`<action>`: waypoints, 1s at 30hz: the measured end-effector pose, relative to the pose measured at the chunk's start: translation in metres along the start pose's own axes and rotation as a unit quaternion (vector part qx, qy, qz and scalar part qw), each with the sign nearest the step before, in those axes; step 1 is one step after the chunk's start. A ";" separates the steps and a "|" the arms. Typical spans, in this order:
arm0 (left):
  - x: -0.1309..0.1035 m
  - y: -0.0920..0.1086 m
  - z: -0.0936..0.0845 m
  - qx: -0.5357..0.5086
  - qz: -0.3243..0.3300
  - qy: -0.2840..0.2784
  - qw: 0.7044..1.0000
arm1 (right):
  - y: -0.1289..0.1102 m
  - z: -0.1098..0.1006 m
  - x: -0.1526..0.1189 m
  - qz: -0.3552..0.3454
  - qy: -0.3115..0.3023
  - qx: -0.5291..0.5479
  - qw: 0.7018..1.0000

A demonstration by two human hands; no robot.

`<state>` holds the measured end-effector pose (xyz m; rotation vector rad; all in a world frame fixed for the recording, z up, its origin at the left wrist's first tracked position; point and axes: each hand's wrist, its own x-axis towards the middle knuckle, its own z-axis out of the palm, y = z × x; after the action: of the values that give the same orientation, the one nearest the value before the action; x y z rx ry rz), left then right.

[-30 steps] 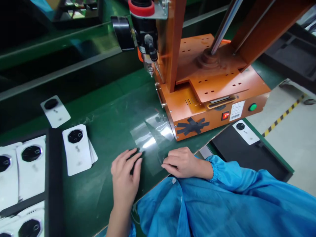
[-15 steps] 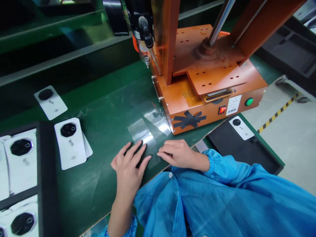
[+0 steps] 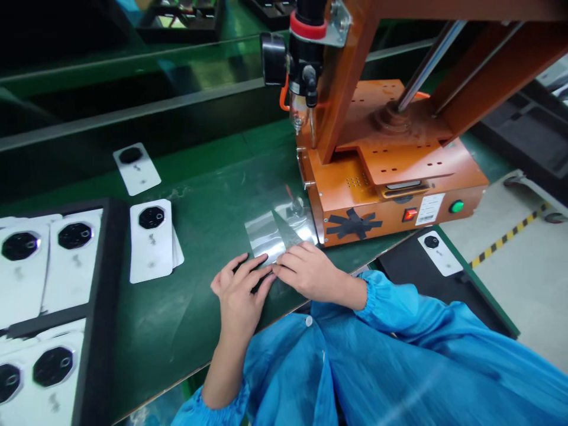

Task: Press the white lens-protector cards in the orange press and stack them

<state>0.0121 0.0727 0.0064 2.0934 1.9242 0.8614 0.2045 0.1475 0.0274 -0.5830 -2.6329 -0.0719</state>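
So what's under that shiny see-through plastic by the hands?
The clear plastic sheet lies flat on the green table, which shows through it. The left hand and right hand cover its near edge.

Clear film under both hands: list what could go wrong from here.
1. The film is thin and glossy; the left hand and right hand pressing its near edge could crease or smudge it.
2. It lies against the orange machine, so it might snag there.
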 end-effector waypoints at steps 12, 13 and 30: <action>0.000 -0.002 0.002 0.013 0.017 0.007 1.000 | 0.000 0.003 -0.001 0.040 -0.001 0.030 0.999; 0.000 -0.002 0.002 0.017 0.018 0.006 1.000 | 0.001 0.002 -0.001 0.039 -0.006 0.029 0.999; 0.051 0.004 -0.021 0.059 0.080 -0.155 0.983 | -0.025 -0.033 -0.051 0.206 0.175 0.327 0.905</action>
<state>0.0047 0.1151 0.0409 2.3139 1.7012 0.4213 0.2487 0.0999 0.0364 -0.7712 -1.9580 0.7358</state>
